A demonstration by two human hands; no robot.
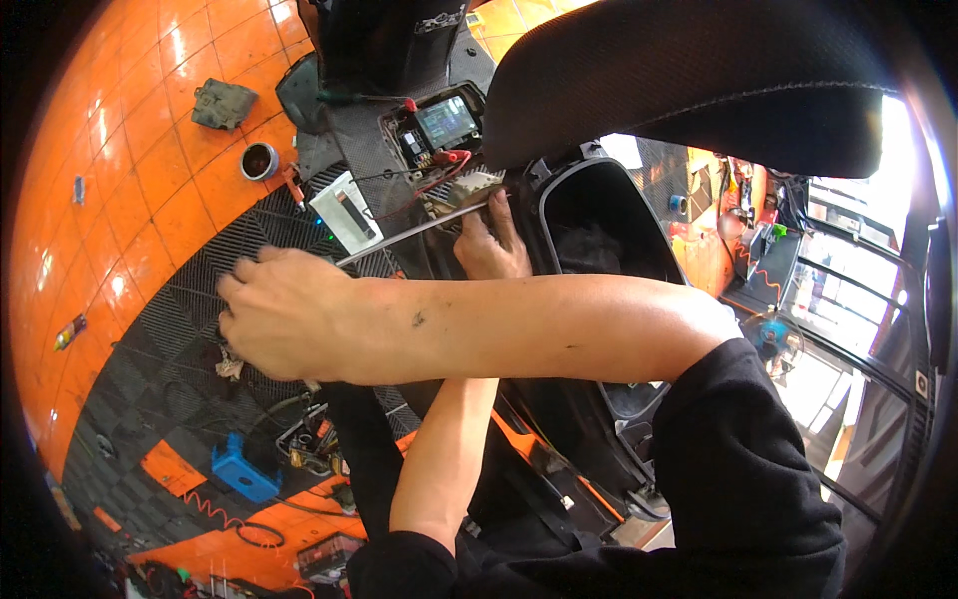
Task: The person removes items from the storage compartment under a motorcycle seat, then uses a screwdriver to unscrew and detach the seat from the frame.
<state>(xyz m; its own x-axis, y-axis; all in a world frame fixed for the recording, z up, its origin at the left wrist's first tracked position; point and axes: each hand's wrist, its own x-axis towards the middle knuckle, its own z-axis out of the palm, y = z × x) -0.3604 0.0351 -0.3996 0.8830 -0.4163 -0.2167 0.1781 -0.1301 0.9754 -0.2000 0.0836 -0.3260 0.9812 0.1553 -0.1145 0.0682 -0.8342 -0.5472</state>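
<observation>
My left hand [494, 245] grips a long thin metal rod [409, 236] near its right end, thumb laid along it. Crossing over my left forearm, my right arm reaches left. My right hand [284, 314] is palm down beside the rod's other end, its curled fingers slightly blurred. A pale crumpled scrap [229, 369] shows beneath it; what the fingers hold is hidden. Beyond my left hand, a scooter's open battery compartment holds a dark battery [446, 122] with a red clamp [451, 157] nearby. Next to the rod lies a flat white box [345, 215] with small lit lamps.
The raised scooter seat [689, 80] overhangs an open black storage bin [599, 215]. An open tin [259, 162] and a grey-green cover [222, 105] are on the orange tiles. Lower left, a blue plastic part [242, 469] lies near loose tools. A fan [770, 337] stands right.
</observation>
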